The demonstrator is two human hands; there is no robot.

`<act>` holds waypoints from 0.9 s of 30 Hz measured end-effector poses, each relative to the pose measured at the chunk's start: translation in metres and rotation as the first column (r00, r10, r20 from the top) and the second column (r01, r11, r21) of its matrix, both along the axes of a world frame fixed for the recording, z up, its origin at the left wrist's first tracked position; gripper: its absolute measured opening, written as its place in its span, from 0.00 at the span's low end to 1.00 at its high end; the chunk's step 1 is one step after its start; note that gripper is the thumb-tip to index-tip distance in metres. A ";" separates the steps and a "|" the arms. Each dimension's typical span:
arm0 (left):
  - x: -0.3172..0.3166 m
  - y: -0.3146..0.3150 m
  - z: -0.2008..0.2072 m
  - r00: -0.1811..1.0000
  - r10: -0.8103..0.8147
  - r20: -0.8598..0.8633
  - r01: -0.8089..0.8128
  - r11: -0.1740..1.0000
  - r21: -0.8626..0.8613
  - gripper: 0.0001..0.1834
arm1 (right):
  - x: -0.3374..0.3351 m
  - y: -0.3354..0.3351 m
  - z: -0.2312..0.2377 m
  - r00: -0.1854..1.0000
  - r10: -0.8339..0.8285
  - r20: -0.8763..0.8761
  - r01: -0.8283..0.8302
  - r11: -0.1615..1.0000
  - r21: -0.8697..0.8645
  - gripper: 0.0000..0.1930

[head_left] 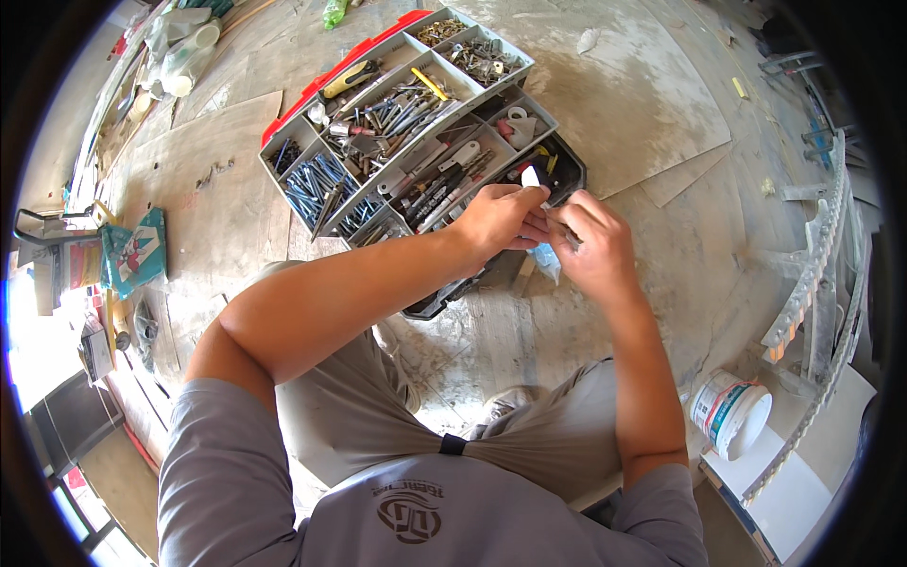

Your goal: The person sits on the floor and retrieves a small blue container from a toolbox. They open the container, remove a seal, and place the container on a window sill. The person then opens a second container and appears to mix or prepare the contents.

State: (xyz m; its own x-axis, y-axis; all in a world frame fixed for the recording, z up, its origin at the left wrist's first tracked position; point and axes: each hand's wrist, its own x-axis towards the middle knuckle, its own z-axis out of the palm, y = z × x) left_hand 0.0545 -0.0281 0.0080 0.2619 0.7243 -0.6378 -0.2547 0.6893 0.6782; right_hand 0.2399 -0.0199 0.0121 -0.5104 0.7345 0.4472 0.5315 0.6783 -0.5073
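Observation:
My left hand (503,219) is closed, with a small white piece (531,177) sticking up past its thumb; its kind I cannot make out. Close beside it, my right hand (595,244) is pinched, its fingertips nearly meeting those of the left, and what they grip is too small to name. Both hands are over the near right end of a toolbox with fanned-out grey trays (436,130). The trays hold blue screws (316,192), drill bits, a yellow-handled tool (350,79) and brass-coloured small hardware (440,33). Part of the lower compartment is hidden behind my hands.
The toolbox's red edge (342,72) is on its far left side. A white bucket (731,416) stands at the right near a perforated metal strip (812,274). At the left lie a teal bag (135,253) and clear plastic containers (189,61). Boards (652,85) cover part of the dusty floor.

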 end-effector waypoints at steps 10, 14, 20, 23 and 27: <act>-0.006 -0.003 -0.003 0.997 0.029 0.066 -0.032 0.998 0.048 0.13 | -0.001 -0.002 0.002 1.000 0.021 0.006 -0.022 0.998 0.053 0.09; -0.007 -0.003 -0.006 0.999 0.025 -0.028 -0.022 0.992 0.126 0.14 | 0.003 -0.002 0.001 0.984 0.025 -0.178 -0.052 0.988 -0.145 0.07; -0.007 -0.002 -0.010 0.999 -0.045 -0.009 0.046 0.973 0.224 0.15 | 0.011 -0.001 -0.006 0.934 -0.037 -0.356 -0.119 0.906 -0.405 0.07; -0.005 -0.004 -0.012 0.999 -0.024 0.026 0.015 0.960 0.280 0.14 | 0.015 -0.003 -0.008 0.912 -0.091 -0.400 -0.175 0.796 -0.579 0.09; -0.002 -0.003 -0.014 0.999 -0.044 0.027 0.032 0.939 0.341 0.15 | 0.019 -0.005 -0.007 0.888 -0.225 -0.401 -0.172 0.645 -0.744 0.08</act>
State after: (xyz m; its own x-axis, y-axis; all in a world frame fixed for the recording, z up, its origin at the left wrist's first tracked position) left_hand 0.0523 -0.0315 -0.0062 0.3103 0.8859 -0.3449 -0.2595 0.4280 0.8657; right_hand 0.2591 -0.0244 0.0052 -0.3891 0.9154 -0.1033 0.1392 -0.0524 -0.9889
